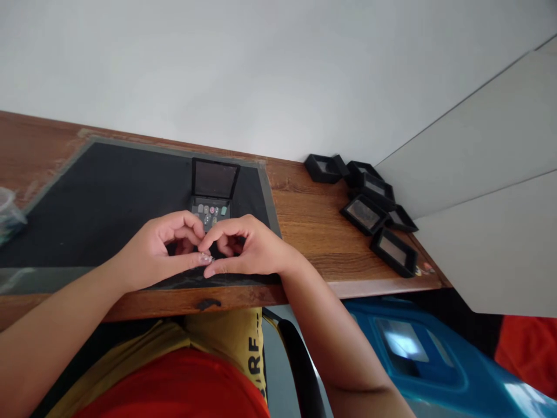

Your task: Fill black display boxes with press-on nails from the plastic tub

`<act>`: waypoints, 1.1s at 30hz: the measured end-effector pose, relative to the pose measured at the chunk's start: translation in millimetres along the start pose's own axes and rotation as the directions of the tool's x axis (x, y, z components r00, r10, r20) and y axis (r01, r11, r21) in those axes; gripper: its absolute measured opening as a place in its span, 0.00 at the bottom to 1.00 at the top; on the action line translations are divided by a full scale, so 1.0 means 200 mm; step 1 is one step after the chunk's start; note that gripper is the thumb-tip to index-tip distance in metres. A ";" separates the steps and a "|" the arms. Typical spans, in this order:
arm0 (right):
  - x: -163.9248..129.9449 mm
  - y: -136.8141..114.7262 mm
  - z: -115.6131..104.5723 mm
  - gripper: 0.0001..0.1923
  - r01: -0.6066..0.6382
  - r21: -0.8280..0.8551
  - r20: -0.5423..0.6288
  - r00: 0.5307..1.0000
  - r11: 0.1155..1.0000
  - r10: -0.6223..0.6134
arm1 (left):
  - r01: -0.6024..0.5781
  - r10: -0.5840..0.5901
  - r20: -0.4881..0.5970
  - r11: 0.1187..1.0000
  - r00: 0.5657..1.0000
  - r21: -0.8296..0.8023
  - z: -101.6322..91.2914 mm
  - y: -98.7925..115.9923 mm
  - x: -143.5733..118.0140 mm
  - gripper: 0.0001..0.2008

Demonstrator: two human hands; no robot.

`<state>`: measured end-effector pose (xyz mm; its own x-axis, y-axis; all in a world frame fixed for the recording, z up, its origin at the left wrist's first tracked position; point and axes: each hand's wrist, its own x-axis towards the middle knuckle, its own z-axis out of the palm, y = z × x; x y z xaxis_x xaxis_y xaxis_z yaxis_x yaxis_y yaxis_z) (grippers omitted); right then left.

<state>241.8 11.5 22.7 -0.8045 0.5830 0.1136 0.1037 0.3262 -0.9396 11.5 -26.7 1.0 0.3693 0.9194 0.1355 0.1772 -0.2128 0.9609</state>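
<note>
In the head view, my left grip and right grip meet above the near edge of the table. My right thumb and index finger stand on either side of my left thumb's tip, where a small glittery piece shows; I cannot tell whether either grip is pinching it or it simply sits on my thumb. My other fingers curl inward.

Just beyond my fingers, on the black mat, is a black case with its windowed lid raised, small nail-shaped pieces lying in rows inside. Black windowed boxes cluster farther right on the wood, and a clear tub is at far left.
</note>
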 end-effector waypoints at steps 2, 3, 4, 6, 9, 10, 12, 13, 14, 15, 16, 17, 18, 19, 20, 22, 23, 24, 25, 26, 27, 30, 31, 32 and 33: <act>0.00 0.00 0.00 0.21 0.004 0.008 0.010 1.000 1.000 -0.004 | 0.007 -0.007 0.011 1.000 1.000 0.000 0.00 0.01 0.00 0.11; 0.00 0.01 0.00 0.21 0.006 0.012 0.015 1.000 1.000 -0.007 | 0.010 -0.010 0.017 1.000 1.000 -0.003 0.00 0.01 0.00 0.11; 0.00 0.01 0.00 0.20 0.009 0.014 0.020 1.000 1.000 -0.009 | 0.014 -0.013 0.023 1.000 1.000 -0.009 0.00 0.01 0.00 0.11; 0.00 0.01 0.00 0.19 0.019 0.015 0.017 1.000 1.000 -0.020 | 0.020 -0.019 0.035 0.999 0.999 -0.027 0.00 0.00 0.01 0.11; 0.00 0.02 0.00 0.16 0.038 0.020 -0.002 0.999 0.999 -0.038 | 0.027 -0.025 0.049 0.999 0.998 -0.043 0.00 0.00 0.01 0.10; 0.00 0.02 0.00 0.16 0.045 0.024 -0.007 0.999 0.999 -0.045 | 0.030 -0.028 0.054 0.999 0.998 -0.045 0.00 -0.01 0.01 0.10; 0.00 0.03 0.00 0.16 0.055 0.027 -0.006 0.998 0.998 -0.055 | 0.035 -0.031 0.063 0.998 0.997 -0.053 -0.01 -0.01 0.01 0.10; 0.00 0.03 0.00 0.17 0.059 0.028 0.002 0.998 0.998 -0.059 | 0.036 -0.032 0.065 0.997 0.997 -0.064 -0.01 -0.01 0.01 0.10; 0.00 0.02 -0.01 0.18 0.062 0.029 0.012 0.998 0.998 -0.063 | 0.036 -0.031 0.063 0.996 0.997 -0.079 -0.01 -0.01 0.01 0.10; 0.00 0.02 -0.01 0.19 0.060 0.029 0.021 0.998 0.998 -0.061 | 0.039 -0.033 0.059 0.994 0.998 -0.100 -0.01 -0.01 0.01 0.11; -0.01 0.01 -0.01 0.20 0.054 0.028 0.026 0.998 0.998 -0.055 | 0.043 -0.036 0.051 0.991 0.998 -0.128 -0.01 -0.01 0.02 0.11; -0.01 0.01 -0.02 0.20 0.045 0.030 0.027 0.999 0.999 -0.046 | 0.049 -0.043 0.042 0.985 0.998 -0.163 -0.01 -0.01 0.02 0.11; -0.01 0.00 -0.02 0.21 0.032 0.033 0.023 0.999 0.999 -0.033 | 0.060 -0.053 0.036 0.977 0.998 -0.203 -0.01 -0.01 0.02 0.11; -0.01 -0.01 -0.02 0.21 0.018 0.040 0.016 1.000 0.999 -0.019 | 0.076 -0.070 0.034 0.966 0.997 -0.245 -0.01 -0.02 0.02 0.12; -0.01 -0.02 -0.02 0.21 0.006 0.053 0.005 1.000 0.999 -0.007 | 0.095 -0.089 0.034 0.953 0.995 -0.288 -0.02 -0.02 0.02 0.12; 0.00 -0.03 -0.01 0.20 -0.008 0.089 -0.016 1.000 0.996 0.009 | 0.142 -0.134 0.047 0.921 0.990 -0.363 -0.02 -0.02 0.03 0.14; 0.00 -0.03 -0.01 0.20 -0.013 0.103 -0.025 1.000 0.995 0.016 | 0.167 -0.156 0.059 0.906 0.986 -0.390 -0.02 -0.01 0.03 0.16; 0.00 -0.02 -0.01 0.20 -0.019 0.113 -0.031 0.999 0.993 0.023 | 0.187 -0.173 0.071 0.892 0.982 -0.411 -0.02 -0.01 0.03 0.18; 0.01 -0.02 0.00 0.19 -0.020 0.119 -0.036 0.999 0.993 0.024 | 0.207 -0.188 0.088 0.881 0.978 -0.424 -0.03 -0.01 0.03 0.20; 0.01 -0.01 0.00 0.18 -0.014 0.124 -0.040 0.999 0.992 0.019 | 0.227 -0.199 0.110 0.874 0.974 -0.430 -0.03 -0.01 0.03 0.22; 0.01 -0.01 0.00 0.17 -0.002 0.129 -0.044 0.999 0.992 0.008 | 0.245 -0.207 0.135 0.868 0.969 -0.431 -0.03 -0.01 0.03 0.22; 0.01 0.01 0.00 0.15 0.048 0.154 -0.041 0.998 0.987 -0.043 | 0.277 -0.211 0.198 0.866 0.957 -0.416 -0.03 -0.02 0.03 0.22; 0.01 0.01 0.01 0.15 0.054 0.159 -0.031 0.998 0.986 -0.050 | 0.282 -0.210 0.214 0.872 0.954 -0.400 -0.03 -0.02 0.02 0.22; 0.01 0.01 0.01 0.15 0.052 0.161 -0.019 0.999 0.986 -0.050 | 0.283 -0.208 0.226 0.881 0.952 -0.378 -0.03 -0.03 0.02 0.22; 0.01 0.01 0.01 0.14 0.046 0.163 -0.008 0.999 0.986 -0.046 | 0.283 -0.207 0.238 0.892 0.949 -0.352 -0.03 -0.03 0.02 0.21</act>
<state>239.9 11.1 20.8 -0.8037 0.5733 0.1589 -0.0303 0.2273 -0.9734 6.7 -19.2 -2.7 0.5310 0.8377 -0.1278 -0.0587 0.1869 0.9806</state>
